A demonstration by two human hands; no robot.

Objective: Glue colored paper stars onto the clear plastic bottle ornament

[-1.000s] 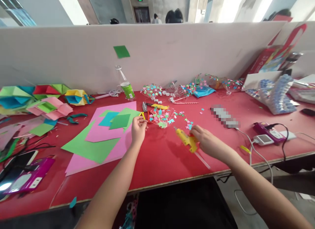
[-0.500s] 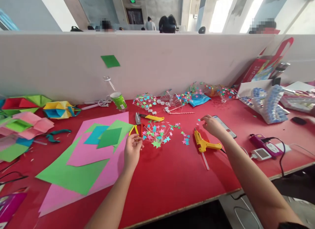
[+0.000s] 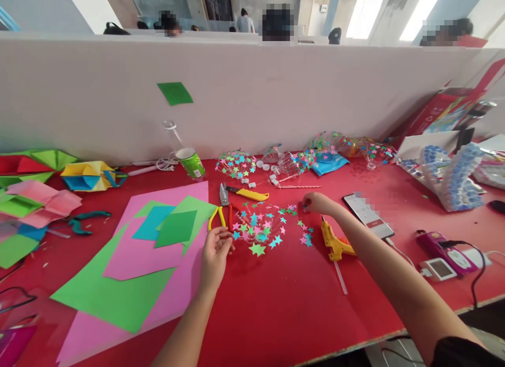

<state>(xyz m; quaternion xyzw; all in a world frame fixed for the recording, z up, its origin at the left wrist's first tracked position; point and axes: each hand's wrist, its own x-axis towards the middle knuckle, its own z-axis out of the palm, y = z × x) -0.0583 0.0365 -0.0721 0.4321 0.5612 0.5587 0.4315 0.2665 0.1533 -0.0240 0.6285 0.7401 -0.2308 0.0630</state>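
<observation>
My left hand [image 3: 216,254] is closed, fingers curled against the thumb, at the left edge of a clear piece dotted with paper stars [image 3: 258,231]. Whether it grips that piece is hard to see. Fingertips down, my right hand [image 3: 315,202] is pinched together above the table, beside a short row of loose small stars [image 3: 305,232]; anything in its fingers is too small to make out. A yellow hot glue gun [image 3: 334,241] lies below my right wrist, its clear glue stick pointing toward me. Pliers with yellow and red handles [image 3: 224,196] lie beyond my left hand.
Pink and green paper sheets [image 3: 130,293] cover the left. A yellow-handled cutter [image 3: 254,194], a green can [image 3: 191,163] and star-covered clear pieces [image 3: 235,164] stand farther back. To the right are a phone [image 3: 366,214] and a purple power strip [image 3: 444,251]. A white partition [image 3: 244,98] closes the back.
My right hand has moved left, from near the phone to the loose stars. My left hand stays by the star-covered piece. The camera view has shifted slightly.
</observation>
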